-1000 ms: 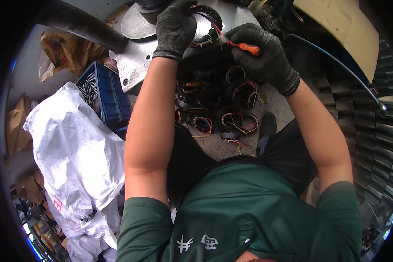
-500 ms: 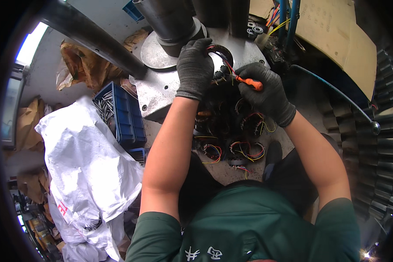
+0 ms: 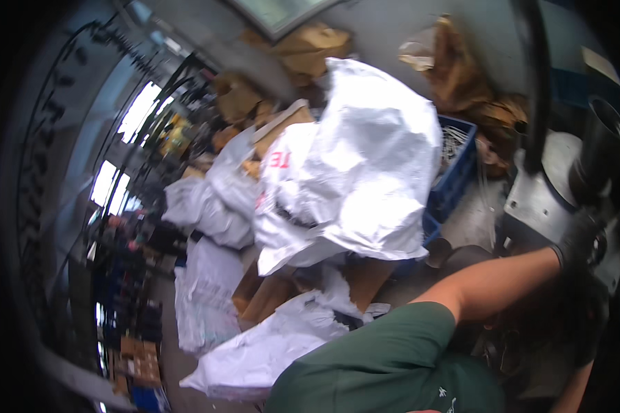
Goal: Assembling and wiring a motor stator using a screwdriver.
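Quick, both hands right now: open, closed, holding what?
Left hand: gloved but blurred; grip cannot be told.
Right hand: dark and blurred; open or closed cannot be told.

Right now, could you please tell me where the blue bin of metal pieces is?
In the head view, the blue bin is right of centre, between the large white sack and the grey metal plate.

Left hand (image 3: 577, 241): gloved in dark grey
Shirt (image 3: 386, 344): deep green — small white marks (image 3: 443, 396) on the chest
Large sack (image 3: 372, 158): bright white — red print (image 3: 278, 160) toward its left edge
Bin (image 3: 456, 180): blue
Rods (image 3: 453, 142) in the bin: silvery
Crumpled paper (image 3: 456, 72): brown
Metal plate (image 3: 528, 201): silver-grey
Post (image 3: 532, 89): near black
Wall (image 3: 375, 34): grey
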A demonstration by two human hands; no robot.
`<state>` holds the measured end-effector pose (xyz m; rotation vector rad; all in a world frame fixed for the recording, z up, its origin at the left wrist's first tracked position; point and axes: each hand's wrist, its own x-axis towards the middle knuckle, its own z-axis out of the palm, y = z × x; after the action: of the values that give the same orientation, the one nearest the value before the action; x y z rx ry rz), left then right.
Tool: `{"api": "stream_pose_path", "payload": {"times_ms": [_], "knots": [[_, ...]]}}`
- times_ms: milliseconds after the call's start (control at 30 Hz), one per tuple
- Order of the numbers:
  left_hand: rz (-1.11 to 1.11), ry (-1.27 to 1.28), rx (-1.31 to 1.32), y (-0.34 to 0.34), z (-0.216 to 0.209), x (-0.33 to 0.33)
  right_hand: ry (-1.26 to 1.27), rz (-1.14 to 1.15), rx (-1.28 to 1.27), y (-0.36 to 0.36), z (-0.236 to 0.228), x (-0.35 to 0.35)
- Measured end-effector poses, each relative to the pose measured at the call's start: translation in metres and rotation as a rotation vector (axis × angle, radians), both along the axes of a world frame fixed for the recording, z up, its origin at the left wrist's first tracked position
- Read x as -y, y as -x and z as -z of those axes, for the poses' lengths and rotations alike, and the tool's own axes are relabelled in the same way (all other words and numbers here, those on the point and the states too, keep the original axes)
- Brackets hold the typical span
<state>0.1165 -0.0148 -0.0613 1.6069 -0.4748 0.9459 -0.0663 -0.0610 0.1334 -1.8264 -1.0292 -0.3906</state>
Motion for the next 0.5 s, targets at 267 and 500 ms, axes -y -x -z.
{"api": "stream_pose_path", "payload": {"times_ms": [267,500], "knots": [[0.876,1.25,-0.637,0.045,-0.049,-0.034,-0.152,0.071,-0.117,-0.01,0.16,0.147],[0.749,1.248,-0.488,0.062,-0.072,-0.115,-0.187,0.007,-0.253,-0.045,0.183,0.109]]}}
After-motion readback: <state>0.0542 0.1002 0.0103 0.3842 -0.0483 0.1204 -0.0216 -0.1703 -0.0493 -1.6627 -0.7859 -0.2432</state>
